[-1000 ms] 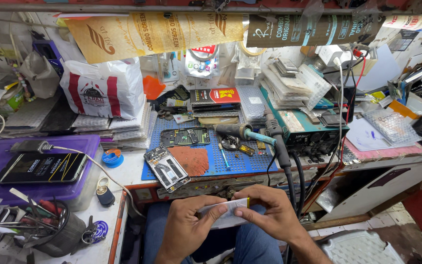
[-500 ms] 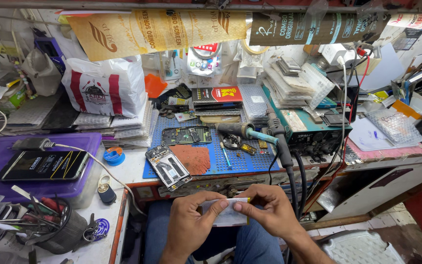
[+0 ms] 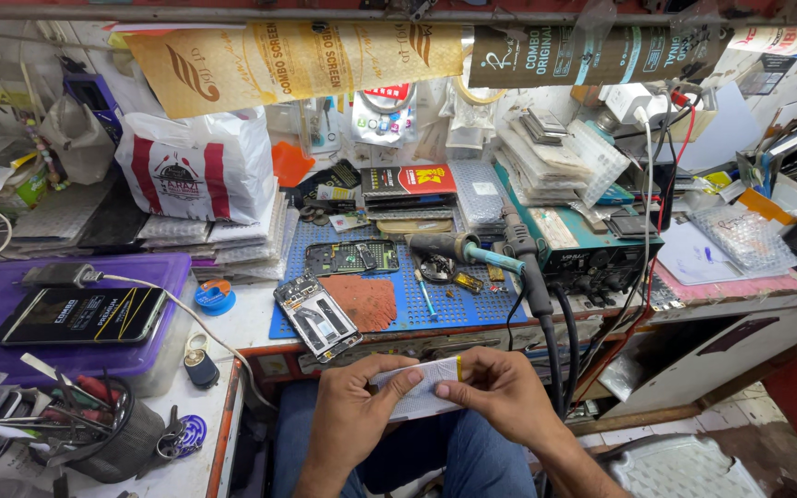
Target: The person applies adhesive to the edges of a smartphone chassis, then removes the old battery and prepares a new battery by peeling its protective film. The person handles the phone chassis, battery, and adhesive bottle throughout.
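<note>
A cluttered repair bench fills the view: a blue perforated work mat point(image 3: 435, 295) at twelve o'clock carries an opened phone frame point(image 3: 317, 318) and a teal-handled soldering iron point(image 3: 458, 248), with a purple plastic box point(image 3: 66, 314) at nine o'clock. At six o'clock, the left hand point(image 3: 352, 415) and right hand point(image 3: 500, 397) pinch a small white bubble-wrap pouch point(image 3: 420, 389) between narrowly closed fingers, above the lap.

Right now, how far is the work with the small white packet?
Done: an opened phone with its back removed lies on the blue mat, a circuit board beside it. In hand: the left hand and right hand hold the small white packet above the lap, thumbs on top. Left: the packet looks unopened, and the phone is not reassembled.
</note>
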